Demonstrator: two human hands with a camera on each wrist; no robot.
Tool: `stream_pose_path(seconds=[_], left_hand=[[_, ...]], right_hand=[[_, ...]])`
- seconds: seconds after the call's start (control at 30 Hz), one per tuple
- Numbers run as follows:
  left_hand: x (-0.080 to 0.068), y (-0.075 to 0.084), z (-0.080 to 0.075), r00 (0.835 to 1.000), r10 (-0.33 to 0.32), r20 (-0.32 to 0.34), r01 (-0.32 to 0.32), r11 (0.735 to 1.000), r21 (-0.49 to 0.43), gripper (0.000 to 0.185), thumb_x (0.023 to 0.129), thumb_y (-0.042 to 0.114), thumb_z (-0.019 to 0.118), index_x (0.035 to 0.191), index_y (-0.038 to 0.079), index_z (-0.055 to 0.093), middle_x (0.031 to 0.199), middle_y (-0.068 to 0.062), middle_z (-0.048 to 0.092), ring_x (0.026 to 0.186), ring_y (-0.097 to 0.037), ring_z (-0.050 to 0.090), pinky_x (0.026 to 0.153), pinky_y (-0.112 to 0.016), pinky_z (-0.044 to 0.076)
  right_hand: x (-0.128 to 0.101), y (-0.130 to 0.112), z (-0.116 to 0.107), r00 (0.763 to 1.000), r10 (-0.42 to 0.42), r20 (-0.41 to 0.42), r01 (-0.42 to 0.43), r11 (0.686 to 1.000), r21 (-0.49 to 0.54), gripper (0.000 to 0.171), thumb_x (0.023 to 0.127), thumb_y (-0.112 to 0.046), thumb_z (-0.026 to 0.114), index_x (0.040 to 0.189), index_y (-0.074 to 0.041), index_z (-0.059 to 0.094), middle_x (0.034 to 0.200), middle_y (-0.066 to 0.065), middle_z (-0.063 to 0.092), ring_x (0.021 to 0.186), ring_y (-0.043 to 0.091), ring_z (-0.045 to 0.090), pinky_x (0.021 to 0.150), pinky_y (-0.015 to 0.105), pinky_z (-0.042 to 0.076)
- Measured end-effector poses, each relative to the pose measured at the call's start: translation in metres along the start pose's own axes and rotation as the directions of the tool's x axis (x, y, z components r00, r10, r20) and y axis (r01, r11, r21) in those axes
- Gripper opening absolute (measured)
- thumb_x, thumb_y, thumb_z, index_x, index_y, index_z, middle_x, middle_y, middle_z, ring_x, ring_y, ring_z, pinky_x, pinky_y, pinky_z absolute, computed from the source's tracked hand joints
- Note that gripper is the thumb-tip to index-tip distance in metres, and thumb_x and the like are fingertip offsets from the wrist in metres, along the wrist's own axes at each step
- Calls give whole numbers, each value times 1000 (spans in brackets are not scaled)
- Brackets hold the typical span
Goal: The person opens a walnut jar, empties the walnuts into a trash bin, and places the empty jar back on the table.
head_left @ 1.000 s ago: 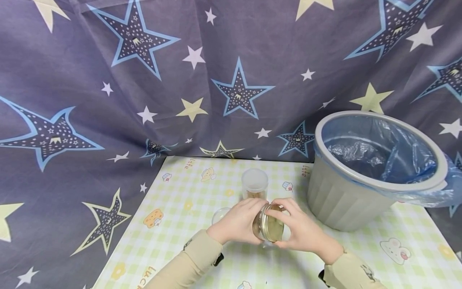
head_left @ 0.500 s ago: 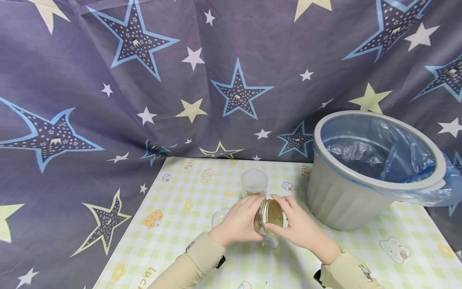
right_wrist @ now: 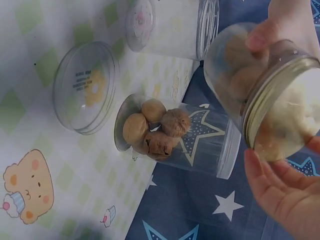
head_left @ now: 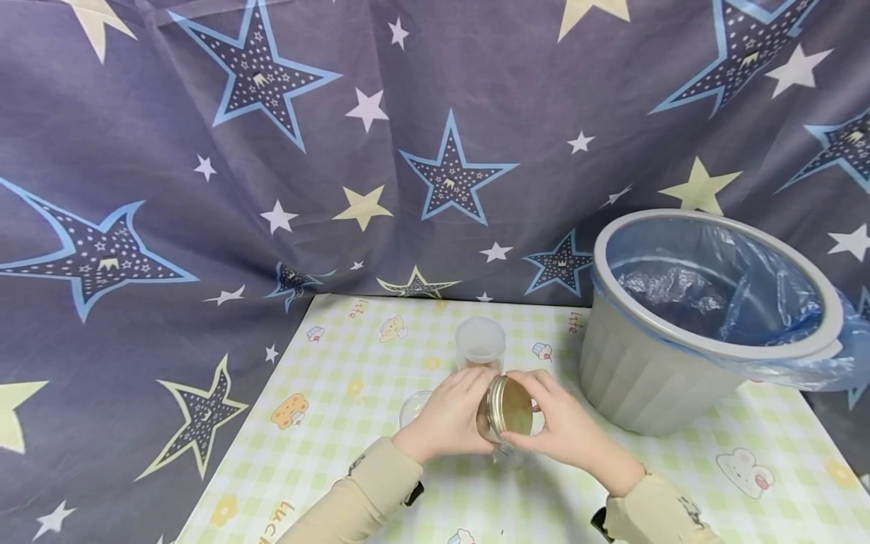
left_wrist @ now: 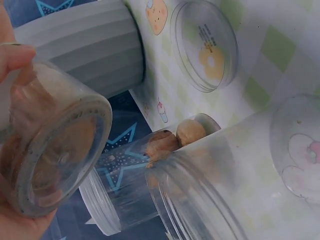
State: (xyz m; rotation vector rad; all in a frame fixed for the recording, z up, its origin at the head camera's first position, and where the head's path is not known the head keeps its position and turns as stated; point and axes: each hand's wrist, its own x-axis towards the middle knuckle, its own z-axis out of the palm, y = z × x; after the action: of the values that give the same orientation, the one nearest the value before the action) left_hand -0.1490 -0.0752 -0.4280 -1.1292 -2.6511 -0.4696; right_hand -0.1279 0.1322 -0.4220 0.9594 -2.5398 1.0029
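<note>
Above the table my left hand [head_left: 448, 417] grips a clear glass jar [left_wrist: 62, 135], tilted so its gold metal lid [head_left: 514, 408] faces right. Thumb and fingers of my right hand [head_left: 567, 431] hold that lid by its rim; it sits on the jar. Brownish shapes show through the held jar's glass; whether they are contents or fingers I cannot tell. Just behind the hands stands a clear jar with a frosted lid [head_left: 479, 340]. Several round brown nut-like balls [right_wrist: 157, 129] lie at its bottom, one with a cracked surface.
A lidless clear jar [left_wrist: 212, 170] stands left of the held jar, partly hidden by my left hand in the head view. Below the held jar a clear round lid [right_wrist: 86, 89] lies flat. A grey bin [head_left: 652, 385] with a blue liner stands at right.
My right fingers have shifted round the lid, from across its face toward its upper and lower rim. The left hand keeps its hold, and the jar stays in nearly the same place.
</note>
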Motion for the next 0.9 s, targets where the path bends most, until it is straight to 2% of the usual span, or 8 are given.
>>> stream_pose_path(seconds=[0.13, 0.27, 0.47, 0.53, 0.63, 0.73, 0.8, 0.9], left_hand=[[0, 0, 1, 1000, 26, 6, -26, 1000, -14, 88, 61, 46, 82, 132, 8, 45, 126, -3, 55, 119, -18, 52, 109, -30, 38], [1, 0, 4, 998, 49, 30, -48, 998, -30, 85, 62, 43, 82, 131, 9, 45, 125, -1, 56, 116, -16, 53, 106, -27, 40], [1, 0, 5, 997, 55, 46, -53, 998, -41, 86, 61, 43, 82, 131, 9, 45, 125, -2, 55, 117, -16, 53, 106, -27, 40], [2, -1, 5, 998, 46, 49, -44, 998, -48, 87, 61, 44, 82, 132, 9, 45, 126, -2, 55, 117, -16, 53, 107, -28, 39], [2, -1, 5, 998, 38, 58, -35, 998, -49, 90, 61, 46, 82, 133, 8, 44, 127, -3, 55, 118, -16, 53, 108, -29, 39], [2, 0, 4, 998, 30, 60, -28, 999, -32, 91, 61, 46, 82, 133, 8, 44, 126, -2, 55, 117, -16, 53, 107, -30, 40], [3, 1, 4, 998, 26, 59, -25, 999, -24, 90, 60, 45, 83, 133, 9, 44, 125, -2, 56, 116, -16, 53, 106, -30, 40], [4, 3, 5, 998, 16, 57, -16, 1000, -11, 89, 58, 43, 84, 131, 10, 45, 124, -1, 56, 116, -17, 53, 106, -30, 41]], right_hand=[[-1, 4, -1, 995, -101, 2, 101, 994, -39, 79, 59, -28, 86, 127, -7, 52, 113, 7, 52, 93, 15, 55, 74, 29, 54], [-4, 6, -2, 987, -163, 4, 163, 983, -90, 82, 52, -28, 88, 124, -13, 53, 117, 6, 49, 103, 17, 50, 80, 38, 53], [-6, 9, -2, 970, -245, 7, 244, 963, -118, 83, 47, -21, 90, 122, -15, 55, 125, 10, 48, 111, 25, 48, 82, 44, 53], [-6, 10, -3, 969, -246, 15, 246, 962, -118, 88, 46, -20, 91, 125, -16, 54, 129, 12, 46, 114, 28, 47, 82, 46, 53], [-8, 11, -5, 981, -194, 19, 195, 975, -105, 90, 53, -28, 90, 132, -15, 49, 132, 13, 44, 114, 30, 48, 82, 48, 53], [-7, 10, -7, 996, -89, 22, 91, 992, -89, 85, 65, -40, 84, 136, -11, 46, 128, 12, 48, 109, 27, 53, 82, 45, 53], [-6, 8, -7, 999, -4, 36, 6, 998, -65, 79, 73, -43, 78, 136, -8, 46, 121, 11, 53, 99, 22, 58, 76, 36, 55], [-4, 4, -6, 991, 108, 74, -107, 994, -23, 73, 77, -42, 75, 134, -5, 47, 112, 9, 59, 88, 17, 59, 64, 21, 51]])
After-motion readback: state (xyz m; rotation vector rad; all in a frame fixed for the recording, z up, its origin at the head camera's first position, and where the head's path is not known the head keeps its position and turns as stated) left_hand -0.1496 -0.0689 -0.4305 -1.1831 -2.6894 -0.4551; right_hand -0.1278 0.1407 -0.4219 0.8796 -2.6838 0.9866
